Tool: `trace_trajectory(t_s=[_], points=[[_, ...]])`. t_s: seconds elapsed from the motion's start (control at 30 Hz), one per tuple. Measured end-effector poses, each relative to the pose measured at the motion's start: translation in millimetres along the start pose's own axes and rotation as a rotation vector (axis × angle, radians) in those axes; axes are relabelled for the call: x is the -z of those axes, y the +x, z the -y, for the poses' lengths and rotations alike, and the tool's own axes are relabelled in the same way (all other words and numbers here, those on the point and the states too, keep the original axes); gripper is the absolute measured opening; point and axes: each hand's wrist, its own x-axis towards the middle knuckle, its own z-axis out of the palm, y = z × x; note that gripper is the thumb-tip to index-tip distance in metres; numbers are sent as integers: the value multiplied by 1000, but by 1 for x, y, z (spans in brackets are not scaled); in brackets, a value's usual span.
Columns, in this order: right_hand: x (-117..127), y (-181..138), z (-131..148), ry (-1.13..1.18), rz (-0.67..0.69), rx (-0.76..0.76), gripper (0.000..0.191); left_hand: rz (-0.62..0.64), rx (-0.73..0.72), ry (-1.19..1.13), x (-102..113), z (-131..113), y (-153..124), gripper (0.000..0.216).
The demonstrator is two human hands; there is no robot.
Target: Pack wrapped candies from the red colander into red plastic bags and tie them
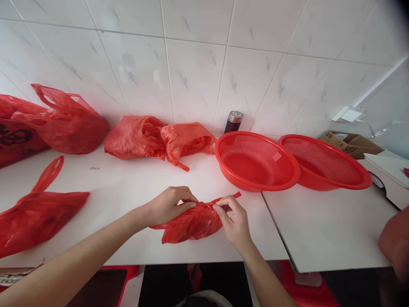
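A red plastic bag [194, 226] lies on the white table in front of me, its top gathered and twisted. My left hand [174, 205] pinches the gathered top from the left, thumb against fingers. From the right, my right hand [232, 217] pinches the same top, and a strip of the bag sticks out beyond its fingers. Both hands are close together, a short gap apart. What is inside the bag cannot be made out.
Two red colanders [255, 185] [332, 181] stand at the back right, a dark flask [234, 122] behind them. More red bags [136, 138] line the tiled wall; another red bag [41, 217] lies at left. A cardboard box [354, 145] is far right. Part of another person [396, 243] shows at the right edge.
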Motion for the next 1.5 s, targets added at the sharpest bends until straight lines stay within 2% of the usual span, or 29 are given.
trace_trajectory(t_s=[0.13, 0.2, 0.37, 0.43, 0.53, 0.6, 0.67, 0.77, 0.87, 0.93, 1.0, 1.07, 1.13, 1.23, 1.33, 1.43, 1.5], points=[[6, -7, 4, 43, -20, -40, 17, -27, -153, 97, -8, 5, 7, 33], [6, -8, 4, 42, -14, -32, 17, -57, -215, 171, -14, 4, 11, 27], [16, -10, -4, 43, -43, -58, 17, -154, -275, 359, -18, -1, 20, 28], [25, -10, -13, 44, -122, -91, 19, -182, -236, 384, -11, 4, 20, 27], [41, -14, -29, 34, -252, -180, 24, -182, -22, 303, 8, 25, 17, 26], [49, -18, -38, 13, -261, -236, 27, -118, 137, 223, 20, 39, 15, 27], [53, -22, -42, -17, -223, -260, 28, -41, 227, 181, 26, 46, 13, 29], [55, -21, -37, -66, -207, -225, 27, -61, 263, 139, 22, 38, 13, 40], [54, -11, -24, -146, -225, -104, 31, -126, 229, 106, 8, 18, 16, 53], [48, -1, -18, -227, -184, -23, 34, -114, 206, 147, -3, 6, 20, 43], [40, 7, -15, -314, -85, 20, 30, -125, 199, 163, -12, -2, 22, 28], [32, 13, -16, -372, 28, 30, 21, -176, 181, 105, -19, -6, 20, 24], [28, 15, -19, -371, 73, 12, 20, -240, 167, 20, -22, -6, 14, 24], [35, 13, -25, -299, -55, -83, 24, -393, 177, -106, -21, 4, -4, 25], [50, 8, -29, -209, -153, -176, 28, -562, 220, -343, -21, 18, -22, 24], [60, 4, -27, -159, -133, -222, 29, -604, 218, -617, -24, 25, -29, 21], [64, 3, -26, -158, -184, -234, 30, -656, 160, -794, -26, 24, -28, 18]])
